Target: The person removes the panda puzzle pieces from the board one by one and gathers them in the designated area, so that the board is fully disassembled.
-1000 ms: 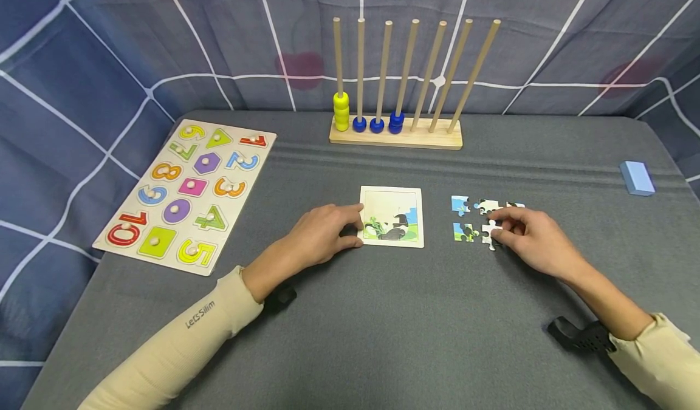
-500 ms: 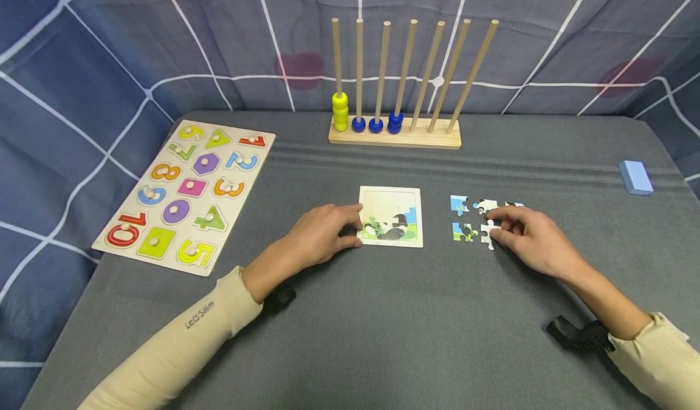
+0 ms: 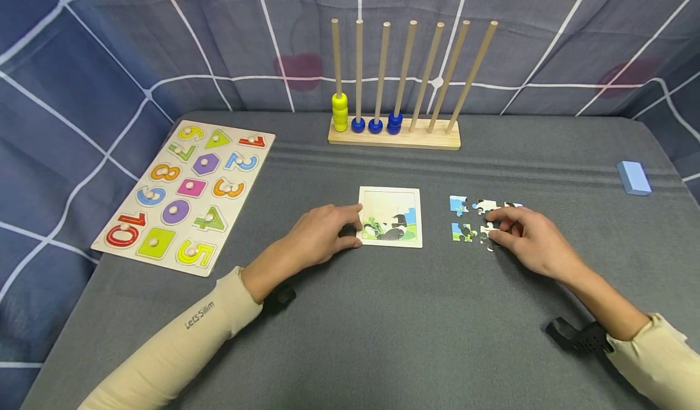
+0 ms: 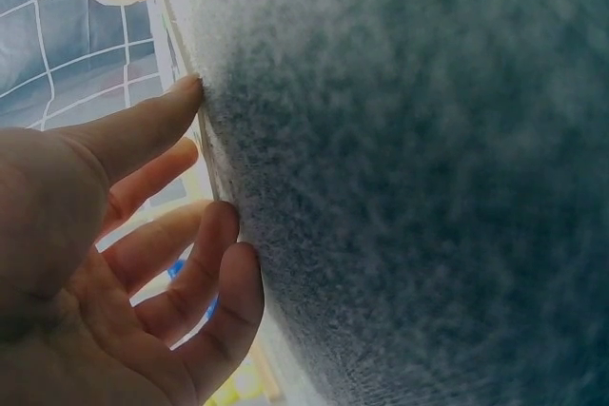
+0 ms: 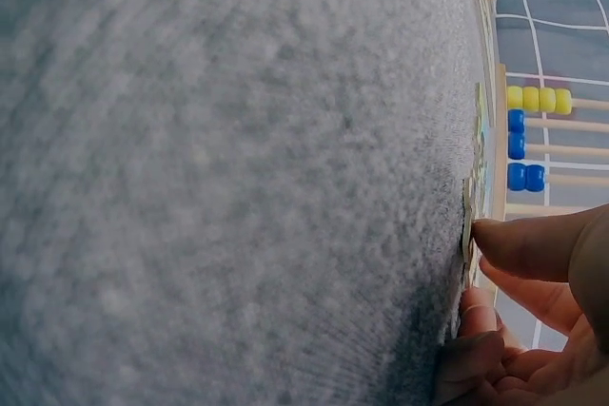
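In the head view my left hand touches the left edge of a square wooden puzzle board, with index finger above and thumb below. A cow picture fills its lower part; the upper part is bare wood. The left wrist view shows the thumb against the board's edge and the other fingers loosely bent. To the board's right my right hand pinches a black-and-white jigsaw piece between thumb and index finger, low at the table. More jigsaw pieces lie around it, one partly hidden behind that hand.
A number and shape peg puzzle lies at the left. At the back stands a wooden bead stacker with tall rods and yellow and blue beads. A light blue block is at the far right. Checked cloth hangs behind the grey table.
The right thumb and fingers cover slightly more of the pinched jigsaw piece than before. My left hand and the puzzle board stay where they were.
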A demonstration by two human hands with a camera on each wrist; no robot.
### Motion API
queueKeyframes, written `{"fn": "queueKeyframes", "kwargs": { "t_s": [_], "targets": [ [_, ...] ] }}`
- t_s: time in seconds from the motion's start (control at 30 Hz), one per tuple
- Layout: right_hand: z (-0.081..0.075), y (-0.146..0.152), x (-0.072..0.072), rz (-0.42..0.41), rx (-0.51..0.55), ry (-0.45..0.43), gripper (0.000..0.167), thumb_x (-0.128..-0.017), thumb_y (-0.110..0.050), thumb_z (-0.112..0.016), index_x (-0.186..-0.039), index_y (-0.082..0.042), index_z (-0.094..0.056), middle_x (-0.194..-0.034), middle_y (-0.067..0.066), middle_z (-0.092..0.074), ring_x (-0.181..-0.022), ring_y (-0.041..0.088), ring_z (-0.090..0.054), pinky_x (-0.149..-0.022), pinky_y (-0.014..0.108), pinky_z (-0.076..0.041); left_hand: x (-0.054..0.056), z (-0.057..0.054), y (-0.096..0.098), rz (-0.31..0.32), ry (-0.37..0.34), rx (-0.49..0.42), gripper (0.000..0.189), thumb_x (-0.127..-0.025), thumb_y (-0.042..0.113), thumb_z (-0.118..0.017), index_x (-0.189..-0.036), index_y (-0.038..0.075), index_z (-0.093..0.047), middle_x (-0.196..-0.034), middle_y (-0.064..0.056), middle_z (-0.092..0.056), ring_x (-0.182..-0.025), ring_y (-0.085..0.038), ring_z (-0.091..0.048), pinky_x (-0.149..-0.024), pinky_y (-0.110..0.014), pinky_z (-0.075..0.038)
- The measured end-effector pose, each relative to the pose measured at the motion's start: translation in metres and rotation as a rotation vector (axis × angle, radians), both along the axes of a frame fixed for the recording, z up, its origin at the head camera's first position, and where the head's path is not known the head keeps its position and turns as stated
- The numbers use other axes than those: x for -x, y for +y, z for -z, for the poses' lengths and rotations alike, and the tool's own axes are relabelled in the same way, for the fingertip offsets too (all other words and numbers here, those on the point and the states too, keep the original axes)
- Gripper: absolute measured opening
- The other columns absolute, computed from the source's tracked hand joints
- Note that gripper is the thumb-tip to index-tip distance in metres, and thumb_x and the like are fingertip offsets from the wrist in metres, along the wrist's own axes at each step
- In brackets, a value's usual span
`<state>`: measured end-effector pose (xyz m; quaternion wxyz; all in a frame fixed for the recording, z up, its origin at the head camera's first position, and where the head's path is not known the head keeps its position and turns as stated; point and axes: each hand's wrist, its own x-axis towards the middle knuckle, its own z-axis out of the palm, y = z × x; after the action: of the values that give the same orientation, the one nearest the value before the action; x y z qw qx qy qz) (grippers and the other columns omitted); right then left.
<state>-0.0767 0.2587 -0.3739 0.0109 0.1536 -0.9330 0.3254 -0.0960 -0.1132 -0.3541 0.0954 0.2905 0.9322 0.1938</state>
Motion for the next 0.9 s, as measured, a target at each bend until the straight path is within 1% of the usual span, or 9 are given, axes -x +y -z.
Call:
{"fn": "queueKeyframes", "kwargs": {
  "t_s": [0.3,0.43,0.63,0.9],
  "targets": [
    [-0.0002,-0.0016,-0.0007,0.009,-0.016,0.019,0.017,-0.084,-0.001,-0.075,-0.101,-0.001,-0.073,-0.079,0.0,-0.056,-0.06,0.005,-0.044,-0.056,0.023,-0.034,0.0002,0.0008,0.0,-0.005,-0.005,0.002,0.024,-0.085,0.024,-0.08,-0.105,0.013,-0.074,-0.14,-0.005,-0.056,-0.116,-0.028,-0.061,-0.087,-0.046,-0.051],
    [0.0001,-0.0023,-0.0006,0.006,-0.013,0.031,0.017,-0.084,0.0,-0.075,-0.101,-0.001,-0.073,-0.081,0.0,-0.058,-0.06,0.005,-0.044,-0.057,0.023,-0.034,0.0001,0.0003,-0.0001,-0.003,-0.004,-0.002,0.024,-0.085,0.025,-0.08,-0.105,0.013,-0.074,-0.14,-0.005,-0.056,-0.115,-0.029,-0.061,-0.086,-0.046,-0.051],
    [0.0009,-0.0031,-0.0006,0.002,-0.005,0.024,0.017,-0.085,0.0,-0.074,-0.101,-0.002,-0.074,-0.082,0.0,-0.06,-0.06,0.005,-0.045,-0.057,0.022,-0.035,-0.0003,0.0006,-0.0007,-0.009,-0.006,-0.003,0.023,-0.085,0.025,-0.08,-0.104,0.013,-0.074,-0.14,-0.004,-0.057,-0.114,-0.028,-0.061,-0.086,-0.046,-0.051],
    [0.0001,-0.003,-0.0004,-0.006,0.02,0.009,0.018,-0.084,0.003,-0.073,-0.101,-0.002,-0.073,-0.079,-0.001,-0.059,-0.06,0.005,-0.045,-0.056,0.022,-0.035,0.0005,0.0016,-0.0002,-0.005,-0.002,-0.005,0.023,-0.085,0.025,-0.08,-0.104,0.013,-0.074,-0.139,-0.005,-0.057,-0.115,-0.028,-0.062,-0.085,-0.045,-0.051]
  ]
}}
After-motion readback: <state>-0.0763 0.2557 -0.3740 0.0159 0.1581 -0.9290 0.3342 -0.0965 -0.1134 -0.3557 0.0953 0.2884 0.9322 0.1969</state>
